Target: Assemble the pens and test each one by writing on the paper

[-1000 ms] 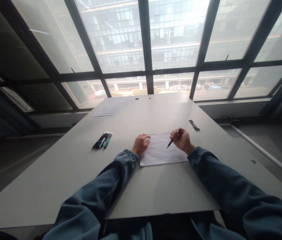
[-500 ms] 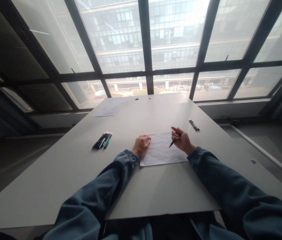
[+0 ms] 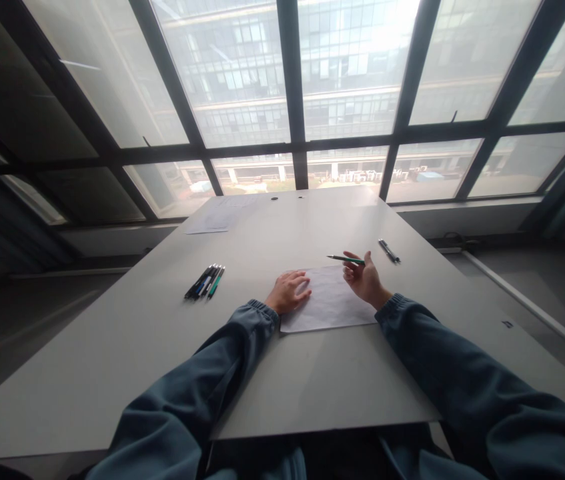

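Note:
A sheet of white paper [image 3: 329, 307] lies on the table in front of me. On its left edge rests my left hand [image 3: 288, 291], fingers spread and nothing in them. My right hand [image 3: 363, 277] is above the paper's upper right part, holding a dark pen [image 3: 345, 259] with a green section between its fingers. The pen lies nearly level, its thin end pointing left, clear of the paper. Several pens [image 3: 205, 283] lie side by side to the left of my left hand. Beyond my right hand lie what look like two more pens [image 3: 389, 251], close together.
The white table [image 3: 127, 360] reaches to the large windows. More papers [image 3: 215, 217] lie at its far left. Two small dark round spots, one a likely cable hole [image 3: 274, 199], show at the far edge. A small dark mark [image 3: 507, 324] is at the right.
The pen in my right hand has turned from pointing down at the paper to nearly level, pointing left. My left hand's fingers have spread out over the paper.

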Available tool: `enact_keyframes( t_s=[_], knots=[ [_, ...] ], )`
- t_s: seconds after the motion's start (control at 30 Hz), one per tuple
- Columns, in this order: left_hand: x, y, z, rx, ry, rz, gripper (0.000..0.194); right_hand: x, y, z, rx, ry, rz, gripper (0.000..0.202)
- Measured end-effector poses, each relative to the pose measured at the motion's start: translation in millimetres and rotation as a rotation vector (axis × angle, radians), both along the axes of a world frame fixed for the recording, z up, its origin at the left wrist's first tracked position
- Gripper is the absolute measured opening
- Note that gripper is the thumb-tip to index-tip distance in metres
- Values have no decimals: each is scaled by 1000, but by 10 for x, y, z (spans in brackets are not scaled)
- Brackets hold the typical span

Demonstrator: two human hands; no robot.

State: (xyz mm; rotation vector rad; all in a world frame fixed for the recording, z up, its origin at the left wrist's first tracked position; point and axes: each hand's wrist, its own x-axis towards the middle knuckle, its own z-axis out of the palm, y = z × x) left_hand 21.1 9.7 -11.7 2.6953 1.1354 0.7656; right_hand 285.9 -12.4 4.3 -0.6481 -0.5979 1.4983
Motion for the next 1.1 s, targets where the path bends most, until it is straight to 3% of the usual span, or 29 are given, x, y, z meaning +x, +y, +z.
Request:
enact_keyframes(
  t_s=[0.17,0.43,0.57,0.83,1.1],
  knots=[
    [-6,-29,32,-20,16,0,37,-49,-13,18,13,-70,-42,27],
    [-6,-25,37,-36,35,10,40,-105,-60,22,52,-209,-77,24],
    [-5,-20,38,-34,43,12,41,-140,-92,0,56,-347,-24,32],
    [14,-36,67,-43,59,19,41,-235,-117,-63,203,-744,-128,25],
    [26,-53,106,-54,77,33,43,-261,-113,-89,186,-904,-142,17]
  ],
)
